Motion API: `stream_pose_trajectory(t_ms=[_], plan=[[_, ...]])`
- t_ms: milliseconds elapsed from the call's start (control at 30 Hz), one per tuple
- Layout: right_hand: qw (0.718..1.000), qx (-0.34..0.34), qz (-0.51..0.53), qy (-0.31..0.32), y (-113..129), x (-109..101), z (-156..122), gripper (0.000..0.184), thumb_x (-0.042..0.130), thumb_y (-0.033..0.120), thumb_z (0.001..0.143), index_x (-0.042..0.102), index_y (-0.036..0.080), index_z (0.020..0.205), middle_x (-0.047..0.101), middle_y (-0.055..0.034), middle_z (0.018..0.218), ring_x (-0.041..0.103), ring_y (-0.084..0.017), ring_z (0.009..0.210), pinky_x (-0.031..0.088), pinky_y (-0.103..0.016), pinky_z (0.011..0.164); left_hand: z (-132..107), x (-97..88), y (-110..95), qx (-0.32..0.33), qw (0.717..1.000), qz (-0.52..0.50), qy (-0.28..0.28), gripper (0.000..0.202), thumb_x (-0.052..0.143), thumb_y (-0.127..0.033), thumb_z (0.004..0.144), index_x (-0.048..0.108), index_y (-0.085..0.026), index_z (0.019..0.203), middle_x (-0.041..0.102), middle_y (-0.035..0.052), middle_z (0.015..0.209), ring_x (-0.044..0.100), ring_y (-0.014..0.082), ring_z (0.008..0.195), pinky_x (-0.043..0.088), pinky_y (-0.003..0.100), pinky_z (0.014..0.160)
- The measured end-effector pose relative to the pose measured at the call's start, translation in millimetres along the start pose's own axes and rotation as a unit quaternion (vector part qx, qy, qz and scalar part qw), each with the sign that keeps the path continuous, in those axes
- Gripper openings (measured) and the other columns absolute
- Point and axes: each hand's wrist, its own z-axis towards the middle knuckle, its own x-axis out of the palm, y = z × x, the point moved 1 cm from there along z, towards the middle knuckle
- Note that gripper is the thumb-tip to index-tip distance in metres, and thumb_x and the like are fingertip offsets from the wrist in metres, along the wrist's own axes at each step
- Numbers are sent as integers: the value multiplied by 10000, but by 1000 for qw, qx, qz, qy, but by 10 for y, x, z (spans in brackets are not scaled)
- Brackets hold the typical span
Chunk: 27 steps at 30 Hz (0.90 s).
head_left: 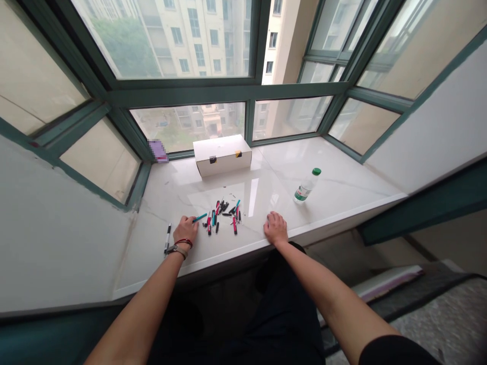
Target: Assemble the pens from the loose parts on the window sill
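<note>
My left hand (186, 229) rests on the white sill with its fingers closed on a teal pen barrel (200, 217), which points right from the fingertips. Just beyond it lies a loose group of pen parts: a teal barrel (213, 218), pink-and-black pieces such as one barrel (235, 226), and several black pieces (223, 207). To the left of that hand is a white-and-black pen (168, 238). My right hand (276, 228) lies near the sill's front edge, right of the parts, its fingers curled in. Whatever may be inside those fingers is hidden.
A white box (222, 154) with dark and yellow tabs stands at the back against the window. On the right is an upright clear bottle with a green cap (316, 172). A blurred purple item (158, 151) sits in the left back corner. Walls flank the sill (342, 177).
</note>
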Motion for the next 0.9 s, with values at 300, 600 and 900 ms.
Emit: stream_pose_trajectory(t_ms=[300, 600, 900], plan=[[1000, 2, 4, -2, 11, -27, 2, 309, 467, 248, 849, 546, 203, 1144, 476, -110, 1338, 370, -262, 1225, 293, -377, 1001, 110, 49, 95, 34, 998, 46, 8, 349, 426, -459, 882, 664, -237, 1005, 559, 90, 1087, 604, 212, 876, 441, 291, 678], [1000, 9, 12, -4, 16, -19, 2, 323, 480, 236, 837, 550, 205, 1151, 483, -110, 1336, 373, -267, 1221, 290, -386, 1001, 180, -47, 134, 31, 994, 57, 90, 306, 461, -356, 849, 635, -237, 1071, 614, 117, 1132, 631, 261, 935, 467, 348, 746], [1000, 4, 7, -13, 10, -13, 0, 307, 473, 248, 841, 549, 205, 1135, 490, -109, 1323, 379, -262, 1215, 299, -376, 995, -37, -53, 192, -14, 995, 74, 59, 283, 442, -300, 819, 610, -188, 1018, 625, 151, 1084, 639, 274, 908, 473, 357, 716]])
